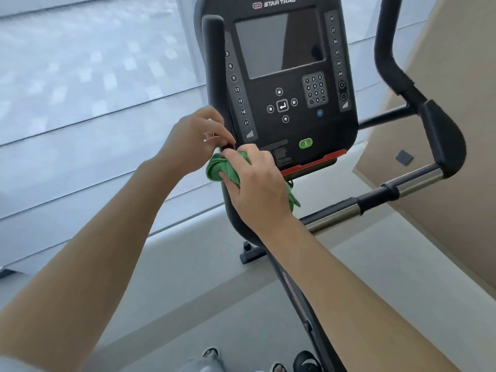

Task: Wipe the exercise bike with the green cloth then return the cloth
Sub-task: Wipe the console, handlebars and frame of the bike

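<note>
Hands meet at the lower left corner of the exercise bike (281, 103) console. The right hand (257, 183) grips the bunched green cloth (217, 169) just under the console, wrist bent. The left hand (193, 138), fingers curled, pinches at the cloth's top edge.

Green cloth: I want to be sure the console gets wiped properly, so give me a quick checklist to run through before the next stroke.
1. Green cloth is in hand: ok, the right hand grips it bunched up.
2. Cloth is at the bike: ok, it sits at the lower left corner of the console.
3. Left hand is off the buttons: ok, it pinches at the console's left edge.
4. Green button is clear of the cloth: ok, the cloth lies to its left.
5. Screen already wiped: cannot tell.
6. Handlebar already wiped: cannot tell.
</note>
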Available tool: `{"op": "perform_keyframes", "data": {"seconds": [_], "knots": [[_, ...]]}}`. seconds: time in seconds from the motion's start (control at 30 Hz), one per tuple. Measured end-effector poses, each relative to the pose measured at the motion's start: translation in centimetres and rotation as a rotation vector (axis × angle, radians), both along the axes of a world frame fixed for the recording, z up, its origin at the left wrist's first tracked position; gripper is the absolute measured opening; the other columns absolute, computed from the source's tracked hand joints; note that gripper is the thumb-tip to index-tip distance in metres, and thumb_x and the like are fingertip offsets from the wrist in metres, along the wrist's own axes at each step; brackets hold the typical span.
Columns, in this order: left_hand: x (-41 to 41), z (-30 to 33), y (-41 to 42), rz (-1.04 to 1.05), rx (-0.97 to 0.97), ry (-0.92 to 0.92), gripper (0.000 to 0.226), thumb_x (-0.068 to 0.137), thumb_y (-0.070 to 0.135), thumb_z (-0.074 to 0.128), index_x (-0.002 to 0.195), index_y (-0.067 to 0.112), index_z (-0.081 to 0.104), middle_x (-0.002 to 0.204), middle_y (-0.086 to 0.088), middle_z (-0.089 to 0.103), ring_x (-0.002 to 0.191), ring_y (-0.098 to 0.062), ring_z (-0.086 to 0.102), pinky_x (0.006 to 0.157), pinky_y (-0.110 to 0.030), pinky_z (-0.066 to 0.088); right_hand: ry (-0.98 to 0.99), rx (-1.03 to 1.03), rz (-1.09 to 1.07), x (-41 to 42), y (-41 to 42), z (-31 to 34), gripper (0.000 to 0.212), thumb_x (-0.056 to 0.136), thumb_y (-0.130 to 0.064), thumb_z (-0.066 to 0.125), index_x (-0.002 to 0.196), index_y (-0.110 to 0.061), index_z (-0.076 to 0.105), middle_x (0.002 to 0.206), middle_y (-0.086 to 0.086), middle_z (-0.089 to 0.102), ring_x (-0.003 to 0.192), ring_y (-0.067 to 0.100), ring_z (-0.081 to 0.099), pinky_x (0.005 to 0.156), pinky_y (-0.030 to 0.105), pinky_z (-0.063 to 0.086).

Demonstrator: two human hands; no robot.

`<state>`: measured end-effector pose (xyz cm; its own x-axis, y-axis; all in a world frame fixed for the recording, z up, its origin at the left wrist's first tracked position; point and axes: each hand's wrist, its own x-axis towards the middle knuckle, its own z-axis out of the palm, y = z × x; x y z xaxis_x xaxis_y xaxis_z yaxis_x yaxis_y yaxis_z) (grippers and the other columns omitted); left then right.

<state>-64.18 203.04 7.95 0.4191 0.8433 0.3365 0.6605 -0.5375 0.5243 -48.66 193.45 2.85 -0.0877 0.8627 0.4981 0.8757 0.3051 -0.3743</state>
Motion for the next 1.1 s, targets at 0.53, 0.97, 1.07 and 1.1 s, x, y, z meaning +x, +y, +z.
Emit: {"op": "perform_keyframes", "data": {"seconds": [0.53, 0.97, 1.07, 1.1], "knots": [[-3.8, -0.4, 3.4, -0.348, 0.24, 0.342, 0.037, 0.084, 0.06, 0.074, 0.117, 0.044, 0.077, 0.15, 0.007, 0.055, 0.15, -0.025, 0.036, 0.116, -0.057, 0.036, -0.029, 0.042, -0.073, 2.3, -10.8, -5.3, 0.044, 0.102, -0.035, 0.063, 0.145, -0.025, 0.058, 0.151, -0.002, 0.051, 0.141, 0.024, 0.045, 0.11, 0.045, 0.043], [-3.7, -3.1, 6.0, -0.464, 0.121, 0.069, 0.037, 0.081, 0.056, 0.069, 0.11, 0.035, 0.08, 0.138, 0.009, 0.062, 0.155, -0.021, 0.028, 0.118, -0.05, 0.039, -0.15, 0.072, -0.379, -4.5, 0.0, -0.4, 0.028, 0.101, -0.046, 0.059, 0.107, -0.02, 0.069, 0.11, 0.001, 0.06, 0.1, 0.026, 0.053, 0.076, 0.041, 0.046], [-3.8, -3.5, 5.9, -0.488, 0.117, 0.068, 0.036, 0.084, 0.052, 0.07, 0.112, 0.032, 0.079, 0.14, 0.008, 0.06, 0.157, -0.023, 0.025, 0.12, -0.049, 0.035, -0.079, 0.065, -0.41, -5.1, -0.1, -0.5, 0.031, 0.102, -0.046, 0.06, 0.114, -0.019, 0.069, 0.115, 0.003, 0.06, 0.104, 0.025, 0.052, 0.08, 0.041, 0.048], [-3.7, -3.6, 5.9, -0.493, 0.116, 0.061, 0.032, 0.085, 0.047, 0.075, 0.113, 0.032, 0.078, 0.14, 0.007, 0.059, 0.157, -0.023, 0.023, 0.121, -0.048, 0.034, -0.062, 0.059, -0.416, -5.2, -0.4, -0.5, 0.031, 0.102, -0.046, 0.06, 0.116, -0.02, 0.068, 0.117, 0.003, 0.06, 0.106, 0.025, 0.052, 0.081, 0.042, 0.048]]}}
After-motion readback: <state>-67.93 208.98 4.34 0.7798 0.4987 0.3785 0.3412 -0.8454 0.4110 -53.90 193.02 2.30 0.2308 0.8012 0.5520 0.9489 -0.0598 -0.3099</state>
